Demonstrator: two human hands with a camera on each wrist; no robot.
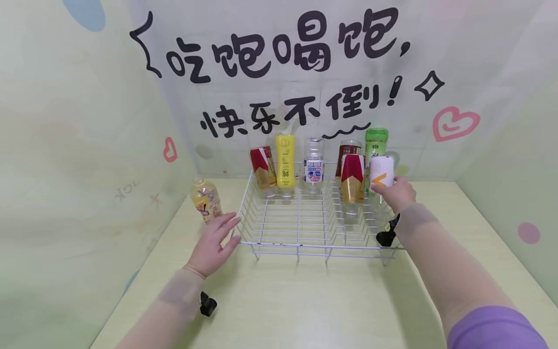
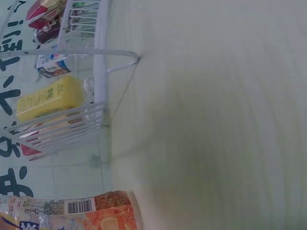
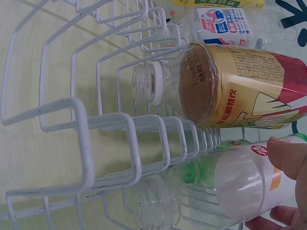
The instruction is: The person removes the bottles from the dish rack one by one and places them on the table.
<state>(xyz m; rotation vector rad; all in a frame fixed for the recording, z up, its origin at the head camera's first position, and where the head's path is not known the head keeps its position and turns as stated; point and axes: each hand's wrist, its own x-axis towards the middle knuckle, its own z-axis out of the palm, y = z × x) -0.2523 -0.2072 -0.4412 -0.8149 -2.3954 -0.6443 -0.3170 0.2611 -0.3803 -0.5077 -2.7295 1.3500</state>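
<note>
My right hand grips a clear bottle with a white label and an orange mark, neck down at the right side of the white wire rack. In the right wrist view, thumb and fingers sit on either side of the label, and the bare neck is among the wires. Left of it, a red-and-gold bottle stands upside down. My left hand has its fingers extended, fingertips at the rack's left front corner. Just beyond that hand stands an upright yellow-orange labelled bottle on the table.
Several more bottles stand inverted along the rack's back: another red-and-gold one, a yellow one, a clear one, a dark red one and a green one. Behind the pale table is a wall with black lettering.
</note>
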